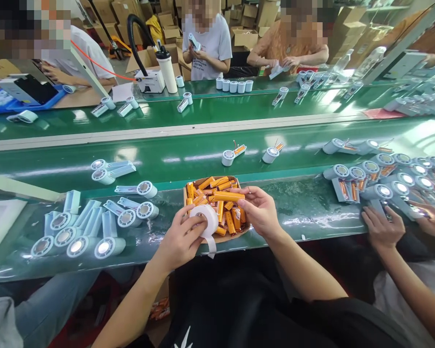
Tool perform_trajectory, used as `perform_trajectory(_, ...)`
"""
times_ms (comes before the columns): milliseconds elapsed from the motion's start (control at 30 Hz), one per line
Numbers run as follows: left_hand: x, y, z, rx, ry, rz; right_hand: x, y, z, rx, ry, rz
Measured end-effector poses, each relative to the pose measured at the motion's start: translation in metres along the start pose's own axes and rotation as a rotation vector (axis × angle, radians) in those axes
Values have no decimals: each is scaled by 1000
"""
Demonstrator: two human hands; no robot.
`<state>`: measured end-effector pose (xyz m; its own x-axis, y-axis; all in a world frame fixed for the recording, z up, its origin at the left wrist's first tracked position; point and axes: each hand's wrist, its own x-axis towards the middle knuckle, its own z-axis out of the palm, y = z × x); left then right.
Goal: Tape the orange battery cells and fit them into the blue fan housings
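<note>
My left hand [181, 236] is closed around a roll of white tape [210, 220], whose loose end hangs down over the bench edge. In my right hand [260, 209] an orange cylindrical battery [229, 196] is pinched near one end, and it points left above the tape. Beneath both hands stands a cardboard box [185, 194] full of similar orange batteries [230, 221], on the near edge of the green bench. The tape roll and the held battery are close together; whether they touch I cannot tell.
Light-blue fan housings [80, 245] lie in a group at left, and more housings [379, 192] crowd the right, by a co-worker's hands [382, 227]. Beyond runs a green conveyor belt [188, 162] carrying housings [228, 157]. Several people work across it.
</note>
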<state>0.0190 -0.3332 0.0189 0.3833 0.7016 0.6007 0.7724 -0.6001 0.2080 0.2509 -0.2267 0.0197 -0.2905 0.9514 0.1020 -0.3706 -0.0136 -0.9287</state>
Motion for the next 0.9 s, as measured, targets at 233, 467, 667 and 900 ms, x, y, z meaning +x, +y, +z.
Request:
perform_trajectory(233, 7, 6, 3, 3, -40, 35, -4, -1, -8, -115, 25, -147)
perform_trajectory(467, 6, 8, 8, -26, -85, 35, 5, 4, -17, -357, -2, -176)
perform_trajectory(667, 10, 9, 8, -32, -121, 62, -3, 0, -9, -32, -154, 194)
perform_trajectory(900, 6, 4, 8, 64, -169, 61, -6, -14, -16, -101, -213, 249)
